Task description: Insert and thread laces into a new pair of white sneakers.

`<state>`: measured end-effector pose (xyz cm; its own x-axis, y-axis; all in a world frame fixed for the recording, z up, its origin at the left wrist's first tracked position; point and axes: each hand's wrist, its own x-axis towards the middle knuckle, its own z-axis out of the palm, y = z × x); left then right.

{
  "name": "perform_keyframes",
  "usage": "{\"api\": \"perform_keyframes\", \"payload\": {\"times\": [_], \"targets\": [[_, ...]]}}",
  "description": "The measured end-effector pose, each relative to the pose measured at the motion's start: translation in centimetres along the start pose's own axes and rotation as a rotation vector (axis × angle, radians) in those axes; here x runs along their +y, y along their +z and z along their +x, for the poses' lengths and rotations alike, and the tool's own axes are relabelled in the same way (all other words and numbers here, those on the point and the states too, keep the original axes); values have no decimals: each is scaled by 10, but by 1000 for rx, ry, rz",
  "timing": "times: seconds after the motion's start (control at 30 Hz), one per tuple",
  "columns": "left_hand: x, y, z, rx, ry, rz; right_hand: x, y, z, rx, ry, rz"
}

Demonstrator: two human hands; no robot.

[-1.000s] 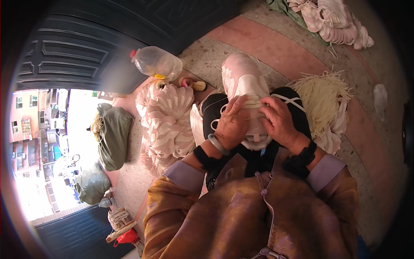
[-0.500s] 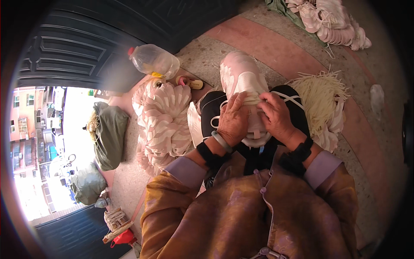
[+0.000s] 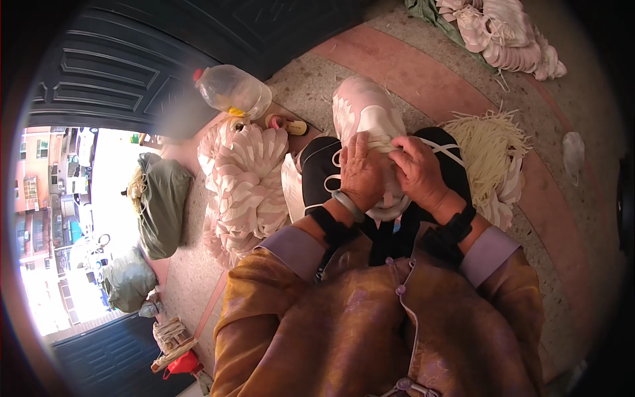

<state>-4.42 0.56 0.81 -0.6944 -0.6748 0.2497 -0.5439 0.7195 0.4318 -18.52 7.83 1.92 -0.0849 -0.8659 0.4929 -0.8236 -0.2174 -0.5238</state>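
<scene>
A pink and white shoe upper (image 3: 362, 109) lies across my black-clad lap, its toe pointing away from me. White shoelace (image 3: 378, 143) crosses its middle, and loose loops stick out on the left. My left hand (image 3: 360, 175) rests along the upper's left side, fingers close together and pressed to it beside the lacing. From the right, my right hand (image 3: 420, 173) bends its fingers into a pinch at the lace near the eyelets. The exact grip of the fingertips is partly hidden.
A heap of pink and white uppers (image 3: 241, 185) lies left. Cream laces (image 3: 489, 152) hang at right. Beyond are a clear plastic jug (image 3: 235, 91), a sandal (image 3: 288, 124) and another pile of uppers (image 3: 506, 33). Grey-green sacks (image 3: 162, 208) stand by the doorway.
The view has shifted slightly. My right hand's fingers have moved a little at the lace; my left hand stays on the upper.
</scene>
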Motion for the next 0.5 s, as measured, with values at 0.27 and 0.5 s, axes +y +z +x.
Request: {"api": "perform_keyframes", "payload": {"times": [0.27,0.5], "targets": [[-1,-8,-4,43,47,-39,-6,0,-4,-50,19,2],[-2,-6,-6,53,31,-129,-9,11,-10,54,-21,-159]]}}
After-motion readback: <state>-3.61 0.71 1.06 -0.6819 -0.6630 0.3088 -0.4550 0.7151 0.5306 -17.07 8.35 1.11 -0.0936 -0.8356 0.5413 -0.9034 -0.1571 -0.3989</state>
